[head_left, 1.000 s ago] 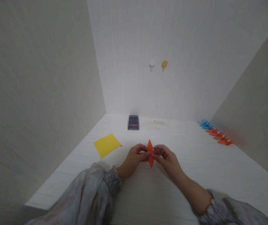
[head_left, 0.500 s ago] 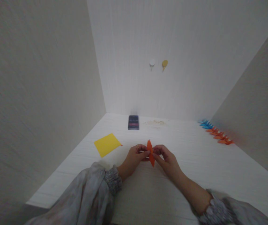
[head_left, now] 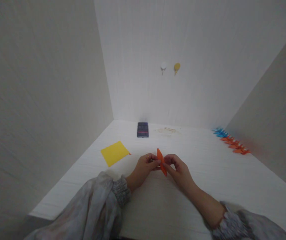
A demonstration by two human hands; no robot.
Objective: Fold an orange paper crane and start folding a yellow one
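A narrow, pointed piece of folded orange paper (head_left: 160,155) is held above the near middle of the white table. My left hand (head_left: 144,168) pinches it from the left side between thumb and fingers. From the right, my right hand (head_left: 179,168) grips its edge with thumb and fingertips. The paper stands tilted, its upper tip leaning left; its middle is partly covered by my fingers. Left of my hands lies a stack of yellow paper (head_left: 115,153), with a tiny orange bit (head_left: 130,154) at its right corner.
Several folded blue paper cranes (head_left: 220,132) and orange paper cranes (head_left: 235,145) stand in a row along the right wall. A dark pixelated object (head_left: 143,129) sits near the back wall. Two hooks, one white (head_left: 163,66) and one yellow (head_left: 177,67), are on that wall.
The orange paper has turned slightly, its top tip shifting left and its lower tip right. Both hands keep their grip in nearly the same place.
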